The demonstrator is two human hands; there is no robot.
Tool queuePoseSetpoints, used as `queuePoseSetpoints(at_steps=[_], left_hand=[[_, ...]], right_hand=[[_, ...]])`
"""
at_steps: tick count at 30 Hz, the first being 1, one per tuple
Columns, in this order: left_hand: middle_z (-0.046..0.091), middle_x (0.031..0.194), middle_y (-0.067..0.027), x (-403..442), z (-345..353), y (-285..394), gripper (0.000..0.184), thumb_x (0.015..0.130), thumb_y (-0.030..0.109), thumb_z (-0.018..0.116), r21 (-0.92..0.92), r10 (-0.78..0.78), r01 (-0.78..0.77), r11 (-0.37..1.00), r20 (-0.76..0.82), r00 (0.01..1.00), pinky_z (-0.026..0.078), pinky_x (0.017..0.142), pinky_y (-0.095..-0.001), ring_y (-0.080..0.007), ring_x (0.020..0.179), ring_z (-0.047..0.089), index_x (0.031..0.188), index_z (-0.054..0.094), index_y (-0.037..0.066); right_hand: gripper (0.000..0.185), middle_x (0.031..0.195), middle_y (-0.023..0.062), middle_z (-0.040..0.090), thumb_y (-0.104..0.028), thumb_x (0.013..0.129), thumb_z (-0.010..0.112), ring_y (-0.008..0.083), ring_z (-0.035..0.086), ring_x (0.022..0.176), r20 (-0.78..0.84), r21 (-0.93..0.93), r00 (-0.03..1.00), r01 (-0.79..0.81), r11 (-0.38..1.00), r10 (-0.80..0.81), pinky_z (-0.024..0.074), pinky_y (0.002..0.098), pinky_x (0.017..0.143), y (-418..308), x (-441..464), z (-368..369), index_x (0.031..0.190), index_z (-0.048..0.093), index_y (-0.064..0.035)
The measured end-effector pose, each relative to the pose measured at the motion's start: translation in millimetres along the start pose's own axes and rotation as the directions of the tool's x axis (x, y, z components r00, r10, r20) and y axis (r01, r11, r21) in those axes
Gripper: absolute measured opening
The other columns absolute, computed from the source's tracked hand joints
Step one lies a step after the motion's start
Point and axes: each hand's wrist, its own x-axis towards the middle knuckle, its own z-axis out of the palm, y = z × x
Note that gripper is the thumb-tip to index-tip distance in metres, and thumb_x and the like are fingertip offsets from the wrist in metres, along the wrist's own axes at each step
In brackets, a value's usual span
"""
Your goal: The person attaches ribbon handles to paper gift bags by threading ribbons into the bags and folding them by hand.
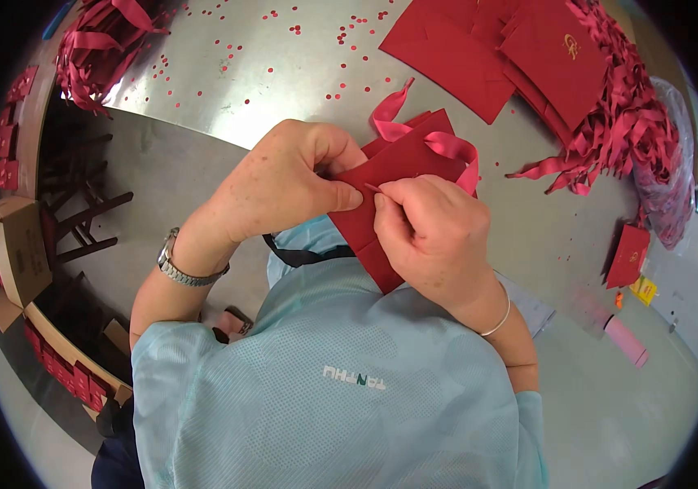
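Observation:
A red paper gift bag (398,167) is held tilted in front of my chest. My left hand (292,179), with a metal watch on the wrist, grips the bag's left edge, thumb on the near face and fingers bent behind it. My right hand (438,232) is closed in a pinch at the bag's face, on the tip of a pink ribbon (375,189) that shows beside the left thumb. The ribbon handle (456,151) loops over the top of the bag, and another ribbon end sticks up behind it. The right fingers hide part of the bag.
Flat red bags (544,65) lie stacked at the back right, beside a heap of pink ribbons (630,114). More ribbons (109,49) hang at the table's left corner. Small red paper dots scatter over the metal table (227,98). A pink bottle (626,341) lies at right.

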Motion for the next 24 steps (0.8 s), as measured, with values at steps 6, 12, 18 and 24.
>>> queuePoseSetpoints(at_steps=[6, 12, 18, 24], left_hand=[[0.067, 0.071, -0.0134, -5.7, 12.1, 17.0, 0.014, 0.071, -0.002, 0.067, 0.252, 0.115, -0.081, 0.964, -0.122, 0.986, 0.051, 0.060, -0.0310, -0.0189, 0.065, 0.064, 0.085, 0.066, -0.004], [0.067, 0.073, -0.0191, -5.9, 17.3, 19.2, 0.012, 0.074, 0.000, 0.064, 0.379, 0.249, -0.179, 0.908, -0.145, 0.958, 0.051, 0.058, -0.0344, -0.0282, 0.063, 0.065, 0.084, 0.067, -0.004], [0.067, 0.076, -0.0184, -19.8, 17.5, 19.7, 0.019, 0.077, -0.003, 0.057, 0.313, 0.343, -0.291, 0.904, -0.124, 0.931, 0.051, 0.061, -0.0361, -0.0312, 0.066, 0.065, 0.092, 0.068, -0.001], [0.070, 0.090, -0.0105, -30.4, 5.4, 42.0, 0.029, 0.083, -0.006, 0.055, 0.301, 0.214, -0.220, 0.928, 0.053, 0.975, 0.051, 0.073, -0.0287, -0.0147, 0.080, 0.063, 0.111, 0.064, -0.004]], right_hand=[[0.016, 0.055, 0.0030, 0.046, -0.008, 0.064, 0.065, 0.0166, 0.049, 0.048, 0.169, -0.350, 0.972, 0.213, 0.912, -0.162, 0.0387, 0.0302, 0.040, -17.2, 18.5, -15.3, 0.062, 0.049, -0.0082], [0.014, 0.055, 0.0013, 0.047, -0.009, 0.053, 0.064, 0.0135, 0.050, 0.049, 0.336, -0.594, 0.925, 0.353, 0.723, -0.176, 0.0402, 0.0281, 0.040, -34.2, 24.1, -12.5, 0.059, 0.051, -0.0093], [0.008, 0.059, 0.0106, 0.057, -0.006, 0.069, 0.063, 0.0259, 0.061, 0.053, 0.502, -0.357, 0.865, 0.196, 0.913, 0.011, 0.0481, 0.0366, 0.046, -36.9, 45.2, -29.0, 0.070, 0.056, -0.0029], [0.017, 0.064, 0.0111, 0.061, -0.007, 0.075, 0.069, 0.0255, 0.064, 0.056, 0.360, -0.273, 0.932, 0.073, 0.959, 0.031, 0.0496, 0.0356, 0.047, -32.0, 35.7, -41.9, 0.084, 0.055, -0.0029]])
